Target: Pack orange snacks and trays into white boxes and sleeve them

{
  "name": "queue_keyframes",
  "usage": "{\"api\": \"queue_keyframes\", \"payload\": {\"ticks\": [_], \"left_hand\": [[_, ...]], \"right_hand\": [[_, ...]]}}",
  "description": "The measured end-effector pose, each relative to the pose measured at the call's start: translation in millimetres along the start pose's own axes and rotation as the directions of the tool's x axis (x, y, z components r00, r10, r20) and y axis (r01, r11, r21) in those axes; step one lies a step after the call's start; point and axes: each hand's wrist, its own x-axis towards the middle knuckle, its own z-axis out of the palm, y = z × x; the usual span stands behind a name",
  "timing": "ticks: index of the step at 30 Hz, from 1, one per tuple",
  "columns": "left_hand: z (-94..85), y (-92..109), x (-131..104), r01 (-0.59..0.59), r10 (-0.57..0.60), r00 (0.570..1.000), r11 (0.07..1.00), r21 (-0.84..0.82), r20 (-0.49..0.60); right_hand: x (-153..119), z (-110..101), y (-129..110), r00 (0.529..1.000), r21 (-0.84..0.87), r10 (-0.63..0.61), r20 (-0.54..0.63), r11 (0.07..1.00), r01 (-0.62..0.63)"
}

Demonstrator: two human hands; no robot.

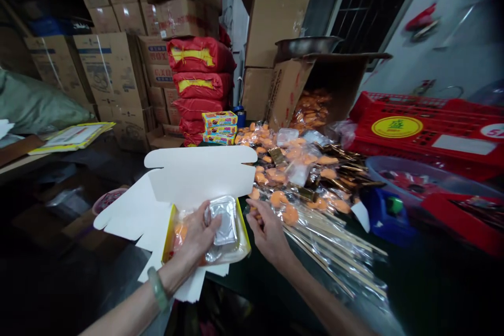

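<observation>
A yellow-edged box (244, 252) with its white lid (200, 176) folded up lies in front of me. Inside it are a silver foil tray (226, 223) and orange items in clear wrapping (180, 235). My left hand (199, 231), with a green bangle on its wrist, reaches into the box, its thumb and fingers on the foil tray's left edge. Just right of the box, my right hand (270, 228) has thumb and fingers apart beside the pile of wrapped orange pieces (290, 213); nothing shows between them.
Wrapped wooden sticks (334, 252) lie at the right, near a blue tape dispenser (388, 218) and a red crate (441, 134). Small colourful boxes (219, 128) stand behind the lid, by stacked red packages (200, 84). An open carton (289, 86) holds more orange pieces.
</observation>
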Motion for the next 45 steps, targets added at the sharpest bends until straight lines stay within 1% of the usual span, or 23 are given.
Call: {"api": "queue_keyframes", "payload": {"ticks": [2, 4, 6, 8, 10, 14, 16, 18, 19, 21, 24, 27, 30, 32, 34, 36, 38, 40, 41, 42, 43, 44, 45], "left_hand": [[1.8, 2, 0, -0.095, 0.093, 0.995, 0.980, 0.177, 0.020], [-0.8, 8, 2, -0.172, 0.148, 0.984, 0.922, 0.348, 0.095], [-7.6, 16, 6, -0.216, 0.141, 0.972, 0.851, 0.479, 0.188], [-16.1, 22, 11, -0.257, 0.137, 0.960, 0.781, 0.570, 0.245], [-23.6, 25, 16, -0.294, 0.147, 0.950, 0.719, 0.630, 0.276], [-33.6, 16, 21, -0.372, 0.146, 0.920, 0.618, 0.693, 0.365], [-37.2, 8, 20, -0.477, 0.197, 0.875, 0.509, 0.717, 0.442], [-40.0, 0, 19, -0.567, 0.243, 0.824, 0.346, 0.748, 0.512], [-41.0, -2, 18, -0.582, 0.246, 0.812, 0.263, 0.770, 0.529], [-42.4, -6, 17, -0.565, 0.218, 0.819, 0.134, 0.814, 0.531], [-44.2, -8, 17, -0.521, 0.195, 0.841, 0.042, 0.852, 0.505], [-47.2, -9, 18, -0.525, 0.203, 0.836, 0.024, 0.851, 0.510], [-51.5, -7, 18, -0.565, 0.203, 0.813, 0.043, 0.824, 0.546], [-55.4, -3, 18, -0.593, 0.195, 0.798, 0.084, 0.801, 0.570], [-60.7, 3, 17, -0.620, 0.179, 0.784, 0.166, 0.767, 0.595], [-66.6, 11, 15, -0.630, 0.154, 0.774, 0.278, 0.725, 0.614], [-70.8, 19, 13, -0.616, 0.120, 0.775, 0.366, 0.698, 0.621], [-70.4, 25, 11, -0.581, 0.124, 0.803, 0.385, 0.717, 0.583], [-67.9, 27, 10, -0.575, 0.150, 0.811, 0.377, 0.726, 0.565], [-63.8, 28, 8, -0.588, 0.185, 0.805, 0.364, 0.722, 0.563], [-58.5, 28, 7, -0.619, 0.222, 0.784, 0.348, 0.704, 0.580], [-52.4, 28, 7, -0.667, 0.251, 0.744, 0.332, 0.667, 0.619], [-46.2, 26, 7, -0.722, 0.264, 0.690, 0.316, 0.615, 0.674]], "right_hand": [[-3, -4, -11, 0.990, -0.053, -0.138, 0.013, 0.989, 0.139], [-1, -4, -23, 0.957, -0.110, -0.259, 0.128, 0.956, 0.273], [4, -1, -31, 0.909, -0.144, -0.300, 0.288, 0.925, 0.351], [10, 5, -33, 0.862, -0.172, -0.283, 0.420, 0.908, 0.382], [15, 13, -32, 0.826, -0.208, -0.247, 0.507, 0.895, 0.395], [23, 21, -31, 0.774, -0.288, -0.207, 0.599, 0.846, 0.449], [25, 21, -35, 0.771, -0.341, -0.181, 0.611, 0.818, 0.463], [27, 22, -40, 0.770, -0.390, -0.145, 0.622, 0.795, 0.465], [27, 23, -42, 0.766, -0.408, -0.128, 0.630, 0.785, 0.466], [28, 25, -45, 0.763, -0.439, -0.095, 0.640, 0.769, 0.464], [28, 31, -46, 0.764, -0.480, -0.049, 0.643, 0.752, 0.452], [26, 39, -43, 0.766, -0.501, -0.031, 0.642, 0.739, 0.451], [20, 51, -39, 0.774, -0.503, -0.048, 0.631, 0.735, 0.455], [16, 58, -37, 0.792, -0.498, -0.047, 0.609, 0.755, 0.427], [15, 59, -38, 0.805, -0.465, -0.039, 0.592, 0.799, 0.381], [19, 52, -40, 0.780, -0.384, -0.029, 0.625, 0.859, 0.340], [27, 37, -41, 0.716, -0.294, -0.015, 0.697, 0.906, 0.305], [35, 18, -40, 0.680, -0.280, 0.023, 0.733, 0.921, 0.271], [38, 9, -38, 0.684, -0.299, 0.044, 0.728, 0.918, 0.259], [39, 1, -35, 0.698, -0.321, 0.060, 0.714, 0.914, 0.249], [40, -6, -32, 0.713, -0.338, 0.072, 0.698, 0.910, 0.239], [40, -10, -28, 0.720, -0.344, 0.078, 0.689, 0.910, 0.230], [39, -13, -24, 0.715, -0.339, 0.082, 0.694, 0.914, 0.224]]}}
